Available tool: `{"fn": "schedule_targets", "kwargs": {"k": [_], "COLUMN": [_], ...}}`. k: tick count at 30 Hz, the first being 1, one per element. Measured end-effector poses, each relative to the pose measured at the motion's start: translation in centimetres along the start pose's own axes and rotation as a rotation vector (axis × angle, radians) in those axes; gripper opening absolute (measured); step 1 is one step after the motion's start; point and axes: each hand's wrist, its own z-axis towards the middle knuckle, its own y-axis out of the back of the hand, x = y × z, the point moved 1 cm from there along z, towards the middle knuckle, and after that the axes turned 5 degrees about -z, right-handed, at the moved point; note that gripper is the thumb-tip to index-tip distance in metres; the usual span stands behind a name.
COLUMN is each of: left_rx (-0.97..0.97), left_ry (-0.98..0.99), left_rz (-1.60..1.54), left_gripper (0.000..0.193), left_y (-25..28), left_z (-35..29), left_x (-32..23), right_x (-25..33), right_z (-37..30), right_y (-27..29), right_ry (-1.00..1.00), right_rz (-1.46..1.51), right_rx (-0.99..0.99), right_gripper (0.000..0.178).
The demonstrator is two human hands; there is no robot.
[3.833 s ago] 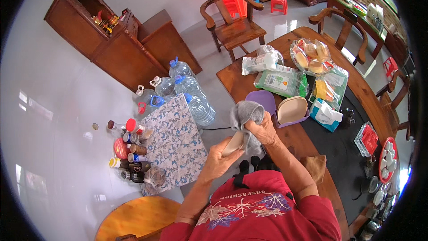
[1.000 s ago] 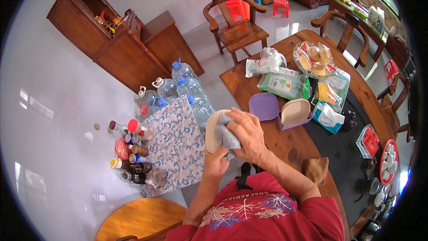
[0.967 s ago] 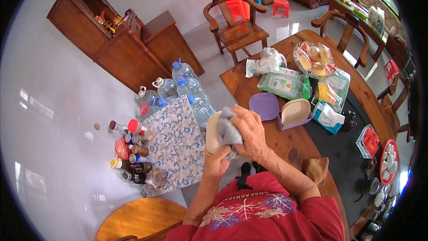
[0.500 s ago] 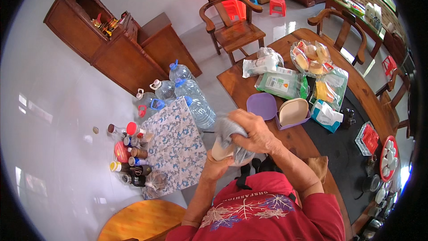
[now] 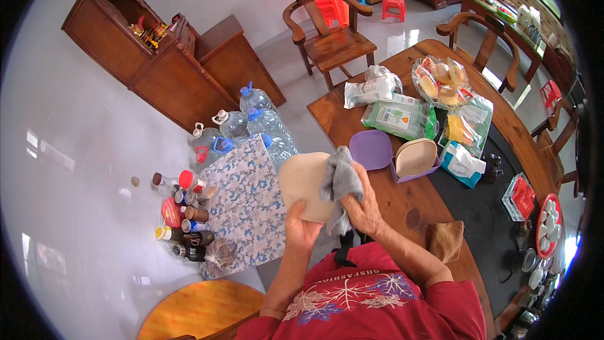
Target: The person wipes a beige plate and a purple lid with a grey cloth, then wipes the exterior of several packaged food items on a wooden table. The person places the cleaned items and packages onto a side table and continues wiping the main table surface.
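Observation:
A cream plate (image 5: 302, 179) with rounded corners is held up by my left hand (image 5: 303, 230), its thumb on the face and the other fingers behind. My right hand (image 5: 366, 208) grips a crumpled grey cloth (image 5: 340, 176), which lies against the plate's right side and hangs below it. To the right on the wooden table, a purple plate (image 5: 370, 149) lies beside a purple holder (image 5: 415, 177). Inside that holder stand cream plates (image 5: 416, 156) of similar shape.
Packaged goods (image 5: 400, 116), bagged bread (image 5: 440, 79) and a tissue pack (image 5: 462, 162) sit farther back on the table (image 5: 333, 110). A brown cloth (image 5: 445, 241) lies near my right arm. Leftward are a floral-covered surface (image 5: 242, 195), several jars (image 5: 195, 214) and large water bottles (image 5: 255, 119).
The plate has turned so its broad face shows. My right hand and the cloth have shifted slightly right, from covering the plate to its right side.

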Motion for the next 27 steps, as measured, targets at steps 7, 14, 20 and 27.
{"fn": "schedule_targets", "kwargs": {"k": [7, 14, 20, 27], "left_rx": [0.048, 0.045, -0.185, -0.211], "left_ry": [0.053, -0.004, -0.146, -0.074], "left_rz": [-0.077, 0.233, 0.387, 0.340], "left_gripper": [0.060, 0.057, 0.052, 0.053], "left_y": [0.9, 1.1, 1.3, 0.6], "left_z": [0.4, -0.2, 0.4, 0.0], "left_x": [-0.5, 0.9, 1.3, 1.2], "right_x": [0.7, 1.2, 1.1, 0.2], "right_z": [-0.6, 5.2, 1.0, -0.1], "right_y": [-0.2, 1.6, -0.4, -0.6], "right_ry": [0.157, 0.232, 0.482, 0.450], "right_rz": [-0.136, -0.438, -0.628, -0.601], "right_rx": [0.007, 0.082, 0.187, 0.205], "right_gripper": [0.047, 0.050, 0.054, 0.051]}}
